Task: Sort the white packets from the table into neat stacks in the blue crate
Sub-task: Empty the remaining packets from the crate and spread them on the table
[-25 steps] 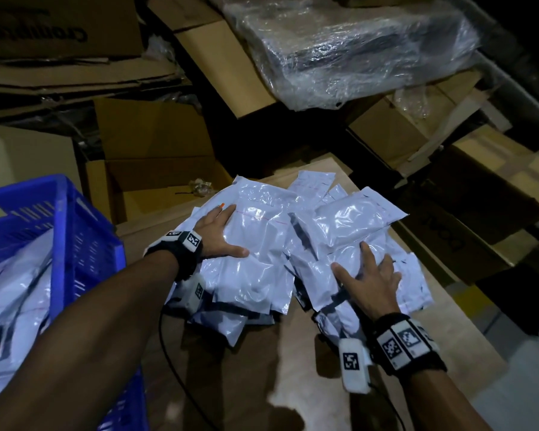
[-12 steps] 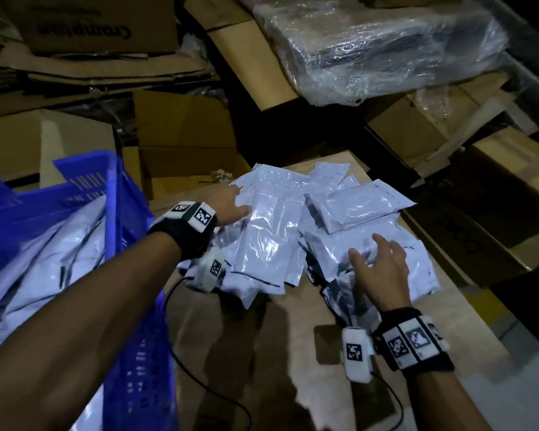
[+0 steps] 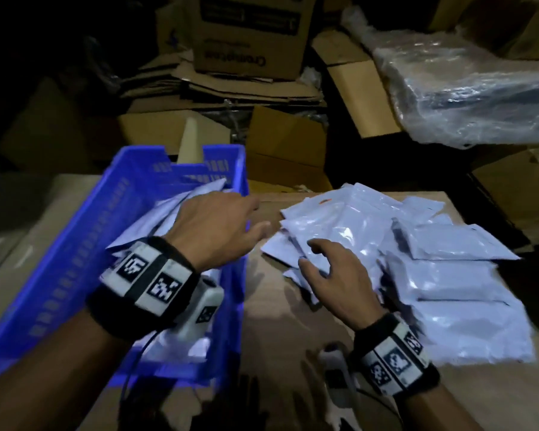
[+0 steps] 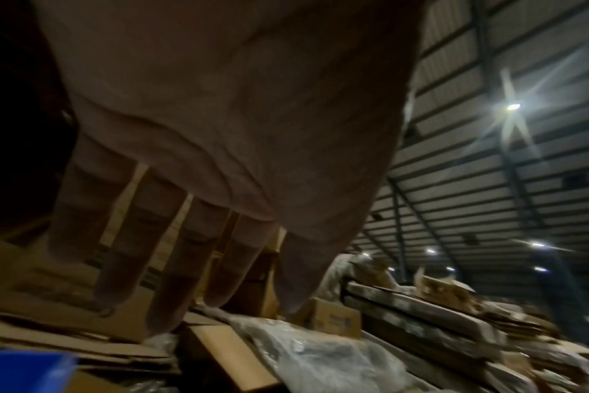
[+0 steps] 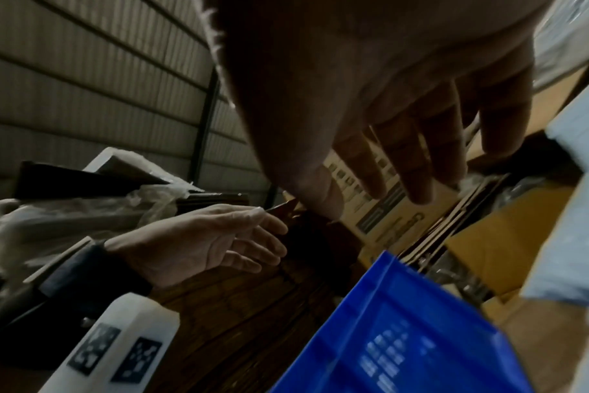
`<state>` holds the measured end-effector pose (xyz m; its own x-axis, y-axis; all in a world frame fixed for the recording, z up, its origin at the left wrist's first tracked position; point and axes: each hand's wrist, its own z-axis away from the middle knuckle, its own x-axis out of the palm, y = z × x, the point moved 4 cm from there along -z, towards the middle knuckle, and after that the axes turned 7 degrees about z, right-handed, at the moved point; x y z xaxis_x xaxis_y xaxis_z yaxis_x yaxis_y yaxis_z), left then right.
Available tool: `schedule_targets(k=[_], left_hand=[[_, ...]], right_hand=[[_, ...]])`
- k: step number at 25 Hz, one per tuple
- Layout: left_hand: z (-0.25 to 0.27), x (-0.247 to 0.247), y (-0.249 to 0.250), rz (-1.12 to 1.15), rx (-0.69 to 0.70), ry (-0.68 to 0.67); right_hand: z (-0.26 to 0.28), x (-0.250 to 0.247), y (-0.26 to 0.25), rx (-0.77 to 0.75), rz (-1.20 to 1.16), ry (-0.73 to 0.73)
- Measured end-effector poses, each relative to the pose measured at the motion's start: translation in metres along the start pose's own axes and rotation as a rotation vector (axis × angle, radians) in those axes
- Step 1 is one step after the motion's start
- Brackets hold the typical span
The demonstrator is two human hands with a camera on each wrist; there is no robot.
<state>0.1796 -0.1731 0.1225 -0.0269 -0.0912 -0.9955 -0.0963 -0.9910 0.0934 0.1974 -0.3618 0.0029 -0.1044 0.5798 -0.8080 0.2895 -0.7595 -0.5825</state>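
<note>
A blue crate [image 3: 75,244] stands at the left of the table, with several white packets [image 3: 156,219] lying slanted inside it. A loose pile of white packets [image 3: 448,290] covers the table's right half. My left hand [image 3: 252,219] hovers over the crate's right wall with its fingers straight and pointing at the pile. The left wrist view shows that hand's bare palm [image 4: 185,279] holding nothing. My right hand [image 3: 311,253] is spread over the pile's left edge, fingers relaxed. Whether it touches the packets is unclear. In the right wrist view its palm [image 5: 404,164] is empty above the crate [image 5: 404,332].
Bare brown table [image 3: 287,337] lies between the crate and the pile. Behind the table are cardboard boxes [image 3: 249,35], flattened cardboard and a plastic-wrapped bundle [image 3: 467,88] at the back right. The table's right edge drops into darkness.
My left hand has come off the pile and moved left over the crate's right wall. My right hand has shifted to the pile's left edge. The head view has swung left.
</note>
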Motion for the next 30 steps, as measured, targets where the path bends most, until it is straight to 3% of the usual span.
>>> schedule_targets(k=[4,7,14,18,24,28,30], left_hand=[[0.058,0.009,-0.091,0.083,-0.296,-0.047],[0.074,0.032,-0.156,0.096,-0.432,-0.128],[0.02,0.067,-0.26,0.3,-0.547,-0.165],[-0.019,0.093,-0.288,0.441,-0.681,-0.157],[-0.053,0.137,-0.296,0.601,-0.721,-0.249],[-0.061,0.175,-0.303,0.583,-0.79,-0.34],[-0.057,0.168,-0.299,0.534,-0.729,-0.306]], right_hand=[[-0.021,0.047,-0.067,-0.175,-0.016,-0.13],[-0.038,0.086,-0.092,-0.192,0.056,-0.224],[-0.05,0.115,-0.094,-0.121,0.197,-0.194],[-0.045,0.12,-0.092,-0.102,0.213,-0.185],[-0.04,0.115,-0.098,-0.043,0.174,-0.178],[-0.038,0.116,-0.095,-0.022,0.192,-0.181],[-0.039,0.117,-0.092,-0.026,0.192,-0.188]])
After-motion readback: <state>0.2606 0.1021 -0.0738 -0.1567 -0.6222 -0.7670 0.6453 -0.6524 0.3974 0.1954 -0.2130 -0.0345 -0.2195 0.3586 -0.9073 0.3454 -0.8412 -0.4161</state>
